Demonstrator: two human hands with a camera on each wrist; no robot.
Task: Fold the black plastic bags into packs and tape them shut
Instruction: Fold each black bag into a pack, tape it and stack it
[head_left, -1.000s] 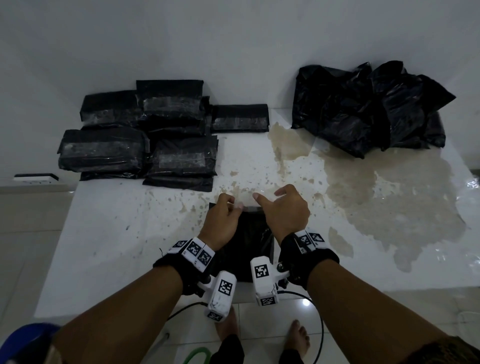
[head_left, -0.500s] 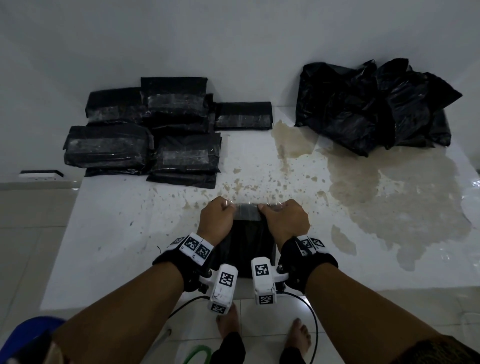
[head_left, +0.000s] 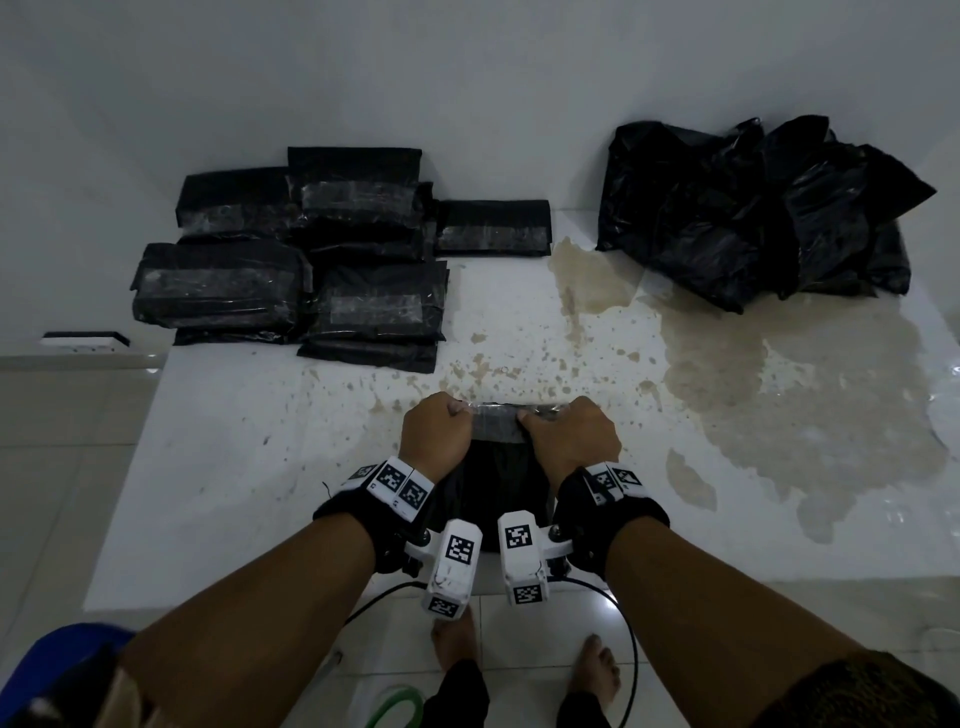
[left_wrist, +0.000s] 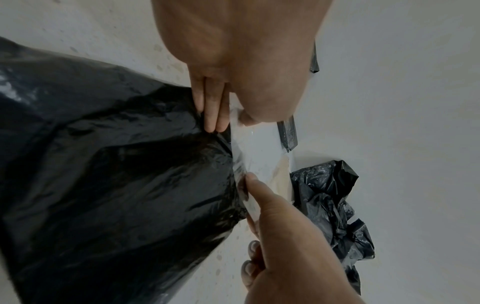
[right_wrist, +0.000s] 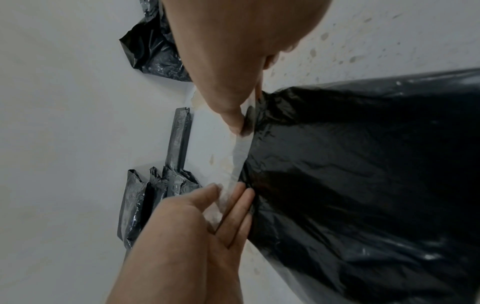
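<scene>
While both hands bore on it at the white table's (head_left: 208, 493) near edge, the folded black bag pack (head_left: 498, 483) lay flat, left hand (head_left: 439, 441) and right hand (head_left: 569, 441) each pinching one end of the clear tape strip (head_left: 496, 418) across its far end, taped packs (head_left: 332, 260) stacked far left.

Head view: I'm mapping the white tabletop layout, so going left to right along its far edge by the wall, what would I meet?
Stack of taped black plastic packs → single flat taped black pack → brownish stain on the table → loose heap of crumpled black plastic bags.
</scene>
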